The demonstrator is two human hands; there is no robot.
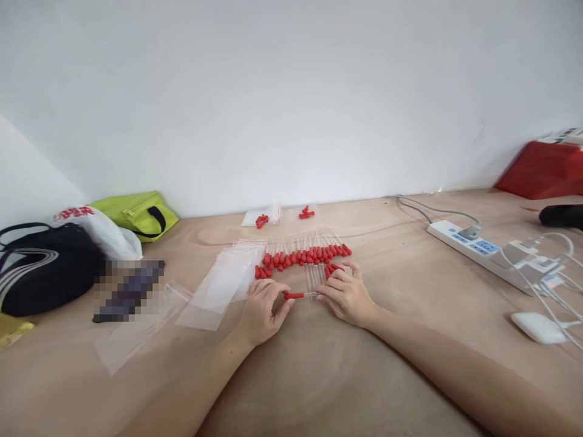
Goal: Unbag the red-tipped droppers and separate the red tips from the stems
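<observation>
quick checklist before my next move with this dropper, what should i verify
1. Grip on the red-bulbed clear glass dropper: left hand pinches the bulb and right hand meets the clear tip. Ok.
2. Bulb fully seated on its tube: cannot tell, too small.
3. Row of red-bulbed clear droppers lying flat on the tan wooden table: ok.
4. Clear plastic zip bags beside the left hand: ok.
5. White power strip well apart from the droppers: ok.
</observation>
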